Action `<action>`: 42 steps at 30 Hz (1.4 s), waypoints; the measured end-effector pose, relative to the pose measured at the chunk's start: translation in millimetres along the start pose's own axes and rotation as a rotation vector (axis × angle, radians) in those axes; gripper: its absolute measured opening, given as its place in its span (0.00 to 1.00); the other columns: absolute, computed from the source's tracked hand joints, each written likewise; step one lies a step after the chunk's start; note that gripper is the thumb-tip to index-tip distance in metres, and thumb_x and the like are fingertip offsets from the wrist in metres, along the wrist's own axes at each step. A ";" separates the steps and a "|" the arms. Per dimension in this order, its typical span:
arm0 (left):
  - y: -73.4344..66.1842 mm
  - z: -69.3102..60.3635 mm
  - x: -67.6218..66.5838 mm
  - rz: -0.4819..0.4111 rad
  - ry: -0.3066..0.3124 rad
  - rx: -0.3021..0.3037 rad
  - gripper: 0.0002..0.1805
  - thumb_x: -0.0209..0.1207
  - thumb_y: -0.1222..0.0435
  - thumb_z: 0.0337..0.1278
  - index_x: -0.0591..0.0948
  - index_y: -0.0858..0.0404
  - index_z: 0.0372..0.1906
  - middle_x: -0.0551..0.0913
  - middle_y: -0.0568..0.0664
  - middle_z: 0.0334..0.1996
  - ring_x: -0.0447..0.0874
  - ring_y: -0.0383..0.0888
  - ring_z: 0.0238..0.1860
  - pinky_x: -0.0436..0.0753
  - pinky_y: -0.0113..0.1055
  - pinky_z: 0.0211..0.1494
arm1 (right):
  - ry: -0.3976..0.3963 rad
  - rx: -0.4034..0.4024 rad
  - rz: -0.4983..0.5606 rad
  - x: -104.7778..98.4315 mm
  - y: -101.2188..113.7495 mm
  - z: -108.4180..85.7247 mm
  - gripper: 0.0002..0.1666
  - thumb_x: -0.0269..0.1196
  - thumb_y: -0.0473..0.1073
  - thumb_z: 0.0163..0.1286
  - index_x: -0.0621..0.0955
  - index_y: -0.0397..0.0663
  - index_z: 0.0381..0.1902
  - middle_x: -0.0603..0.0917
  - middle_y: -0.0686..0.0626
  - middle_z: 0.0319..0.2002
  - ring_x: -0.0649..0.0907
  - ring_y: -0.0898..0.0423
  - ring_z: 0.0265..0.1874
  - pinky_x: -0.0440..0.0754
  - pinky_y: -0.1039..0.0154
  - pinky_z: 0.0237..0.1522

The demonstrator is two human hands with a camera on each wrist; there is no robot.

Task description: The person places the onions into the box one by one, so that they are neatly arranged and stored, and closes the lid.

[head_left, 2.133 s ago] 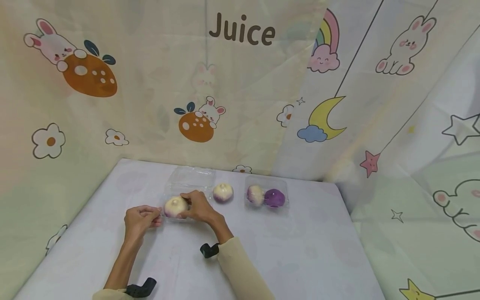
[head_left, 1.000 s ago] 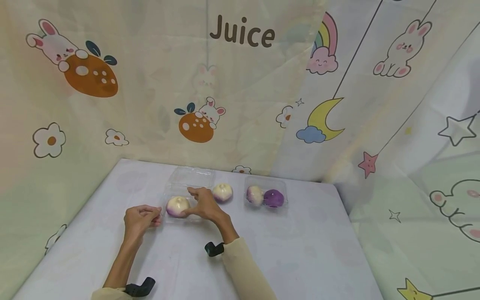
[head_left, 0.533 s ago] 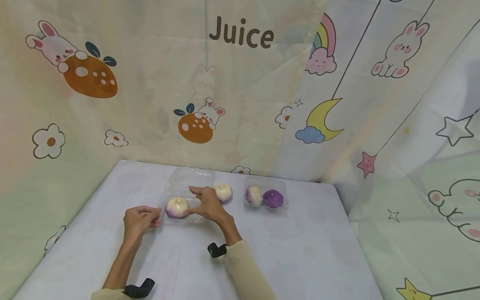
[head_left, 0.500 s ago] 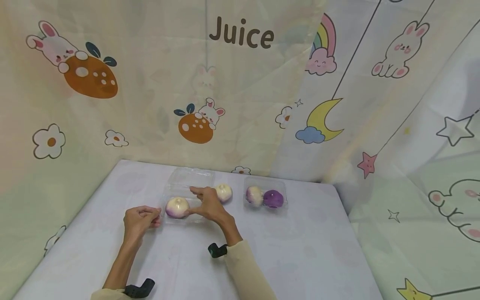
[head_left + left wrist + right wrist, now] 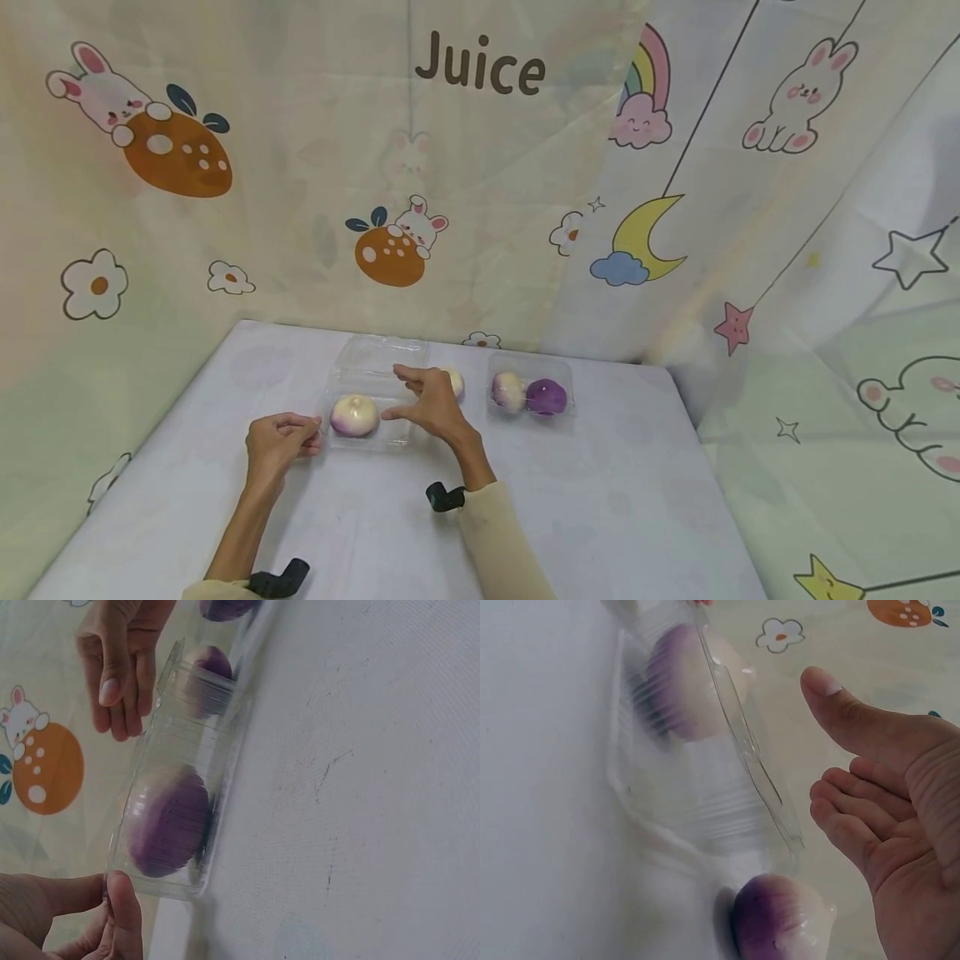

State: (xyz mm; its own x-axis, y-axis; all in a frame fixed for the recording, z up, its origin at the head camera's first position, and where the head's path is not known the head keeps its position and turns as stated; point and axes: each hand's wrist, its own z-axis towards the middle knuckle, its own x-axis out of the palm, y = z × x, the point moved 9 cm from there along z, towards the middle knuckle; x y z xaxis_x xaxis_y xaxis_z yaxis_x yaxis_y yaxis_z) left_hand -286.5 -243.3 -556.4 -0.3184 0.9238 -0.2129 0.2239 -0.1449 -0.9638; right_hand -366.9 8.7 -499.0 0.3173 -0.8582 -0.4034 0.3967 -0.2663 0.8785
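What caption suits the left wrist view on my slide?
The left hand pinches the edge of a clear box holding one purple-and-white bulb; the right hand nearby holds nothing.

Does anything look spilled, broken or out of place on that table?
Nothing looks spilled or broken. One purple-and-white bulb lies loose on the table between the open box and the other box, seeming odd because three others sit in boxes.

A white table (image 5: pixel 600 508), faintly textured and lightly blotched, spreads out beneath everything. Taking its far edge as twelve o'clock, an open clear container (image 5: pixel 393 436) sits toward eleven, its lid (image 5: pixel 378 353) folded back toward twelve. A loose cream-and-purple bulb (image 5: pixel 457 382), partly hidden, rests near twelve; a second clear container (image 5: pixel 531 361) stands toward one.
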 end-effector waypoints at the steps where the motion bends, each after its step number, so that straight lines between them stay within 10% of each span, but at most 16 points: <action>1: -0.2 0.0 -0.2 0.001 -0.002 0.001 0.14 0.68 0.70 0.72 0.84 0.81 0.47 0.91 0.51 0.23 0.88 0.35 0.20 0.95 0.31 0.30 | -0.008 0.000 -0.004 -2.3 -0.4 -0.2 0.47 0.87 0.33 0.52 0.81 0.33 0.70 0.84 0.32 0.68 0.85 0.32 0.66 0.87 0.42 0.69; 21: 6.7 0.0 -2.1 0.001 0.001 -0.021 0.14 0.69 0.69 0.72 0.84 0.81 0.46 0.90 0.47 0.22 0.88 0.36 0.21 0.95 0.31 0.30 | -0.131 0.032 -0.075 -44.4 -12.5 -13.4 0.47 0.87 0.36 0.53 0.81 0.36 0.71 0.85 0.38 0.69 0.86 0.43 0.69 0.87 0.52 0.71; 42: 1.9 0.9 0.5 0.002 0.001 -0.003 0.14 0.69 0.69 0.72 0.85 0.81 0.46 0.90 0.47 0.22 0.88 0.36 0.22 0.95 0.32 0.30 | -0.252 0.124 -0.140 -80.9 -34.7 -18.5 0.53 0.90 0.40 0.47 0.81 0.35 0.71 0.84 0.38 0.69 0.86 0.37 0.67 0.86 0.41 0.72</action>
State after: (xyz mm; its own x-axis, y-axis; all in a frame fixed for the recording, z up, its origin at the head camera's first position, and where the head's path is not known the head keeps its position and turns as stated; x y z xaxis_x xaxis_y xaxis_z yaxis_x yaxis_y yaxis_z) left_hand -287.1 -243.5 -558.5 -0.3168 0.9238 -0.2150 0.2274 -0.1461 -0.9628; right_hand -390.4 95.5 -501.6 0.0370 -0.8870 -0.4602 0.3085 -0.4279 0.8495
